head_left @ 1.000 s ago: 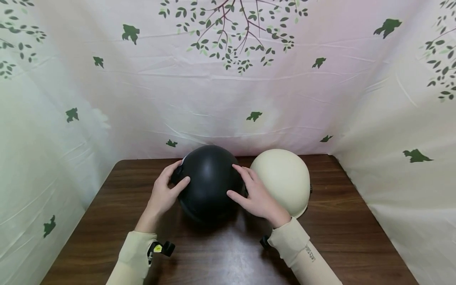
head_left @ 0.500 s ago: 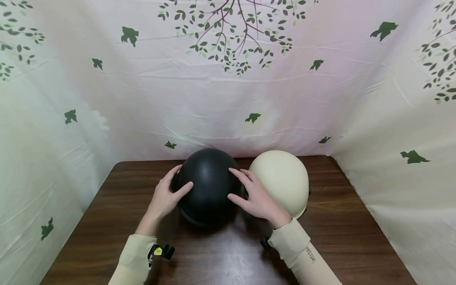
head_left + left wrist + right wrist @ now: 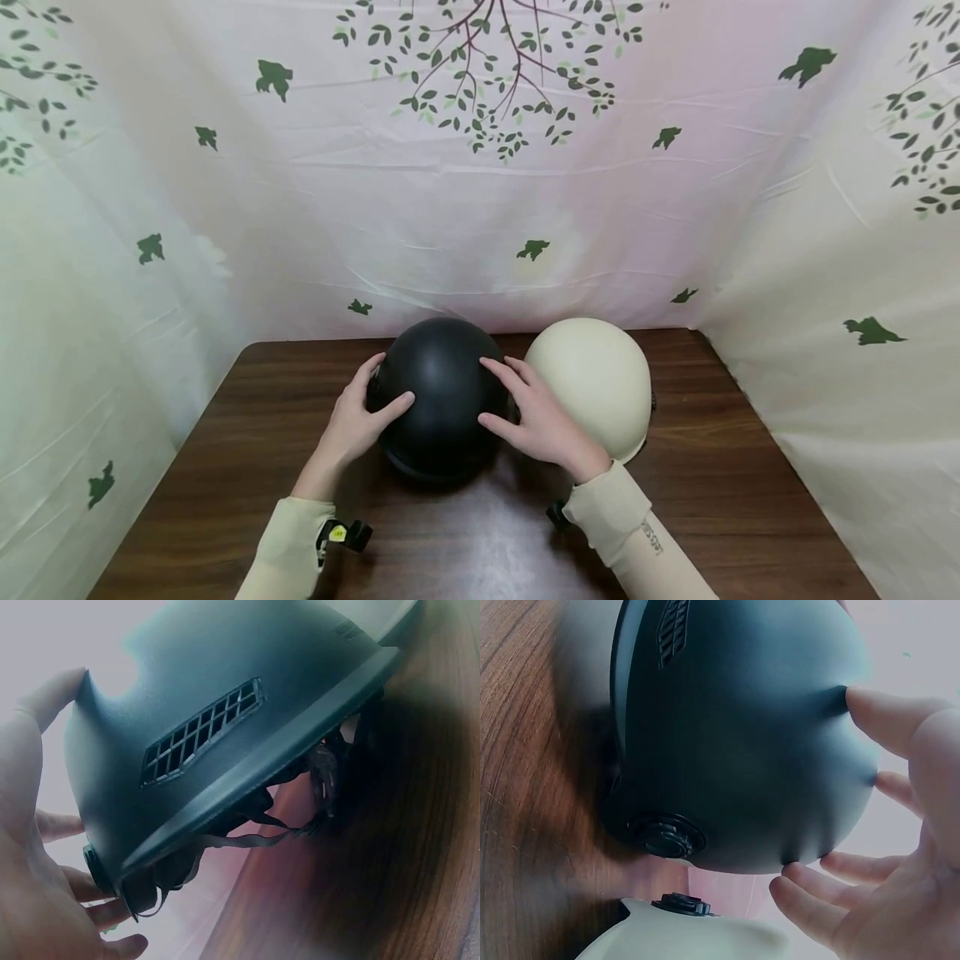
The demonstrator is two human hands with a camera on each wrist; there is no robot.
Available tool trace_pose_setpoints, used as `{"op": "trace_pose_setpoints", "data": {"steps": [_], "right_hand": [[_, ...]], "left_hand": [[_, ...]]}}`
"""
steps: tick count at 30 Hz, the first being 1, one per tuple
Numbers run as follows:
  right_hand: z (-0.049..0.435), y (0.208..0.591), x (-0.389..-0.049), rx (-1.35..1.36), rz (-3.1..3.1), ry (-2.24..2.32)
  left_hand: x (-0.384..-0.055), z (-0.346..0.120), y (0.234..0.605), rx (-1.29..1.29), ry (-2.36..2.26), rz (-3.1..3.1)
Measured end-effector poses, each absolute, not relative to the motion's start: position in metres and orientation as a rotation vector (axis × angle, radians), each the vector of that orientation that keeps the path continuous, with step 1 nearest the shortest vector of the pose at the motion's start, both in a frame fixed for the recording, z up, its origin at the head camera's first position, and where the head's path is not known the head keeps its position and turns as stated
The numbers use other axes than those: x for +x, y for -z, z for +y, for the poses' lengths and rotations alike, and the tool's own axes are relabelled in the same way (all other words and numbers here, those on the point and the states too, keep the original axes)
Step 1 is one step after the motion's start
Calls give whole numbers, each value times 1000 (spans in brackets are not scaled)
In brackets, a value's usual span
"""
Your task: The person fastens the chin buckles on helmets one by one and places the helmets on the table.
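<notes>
Two bare hands are on a black helmet (image 3: 444, 417), which is dome up above the far half of a dark wooden table (image 3: 712, 500), just left of a cream helmet (image 3: 588, 383). The left hand (image 3: 357, 418) grips it from the left: the thumb presses on the dome's near side while the fingers reach round its far left edge. The right hand (image 3: 534, 415) is spread wide on the opposite side, thumb and fingers well apart, fingertips touching the smooth shell; its back is close to the cream helmet. The left wrist view shows a gridded vent (image 3: 202, 735) above the black helmet's flared rim, and dark straps (image 3: 240, 841) hanging below it. Whether the rim meets the table anywhere I cannot tell. In the right wrist view, a round black fitting (image 3: 664, 836) sits low on the shell, apart from a smaller black fitting (image 3: 682, 904) on the cream helmet. Pale sleeves (image 3: 645, 533) cover both forearms, with a small black camera (image 3: 358, 536) at the left wrist. Behind, a pale cloth (image 3: 442, 208) carries printed branches and green birds.
</notes>
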State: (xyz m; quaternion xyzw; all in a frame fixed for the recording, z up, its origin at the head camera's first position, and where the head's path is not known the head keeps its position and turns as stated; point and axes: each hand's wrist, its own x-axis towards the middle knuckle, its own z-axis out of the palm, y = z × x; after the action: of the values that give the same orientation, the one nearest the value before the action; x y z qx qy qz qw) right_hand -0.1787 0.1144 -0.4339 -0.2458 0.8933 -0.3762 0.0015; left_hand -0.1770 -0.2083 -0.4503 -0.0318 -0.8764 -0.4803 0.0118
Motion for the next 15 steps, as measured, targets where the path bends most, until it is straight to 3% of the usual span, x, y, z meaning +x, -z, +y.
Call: {"op": "trace_pose_setpoints", "data": {"steps": [15], "right_hand": [[111,438,-179,-795,2776,1090]], "left_hand": [[-177,-200,455,-147,1387,-2783]]}}
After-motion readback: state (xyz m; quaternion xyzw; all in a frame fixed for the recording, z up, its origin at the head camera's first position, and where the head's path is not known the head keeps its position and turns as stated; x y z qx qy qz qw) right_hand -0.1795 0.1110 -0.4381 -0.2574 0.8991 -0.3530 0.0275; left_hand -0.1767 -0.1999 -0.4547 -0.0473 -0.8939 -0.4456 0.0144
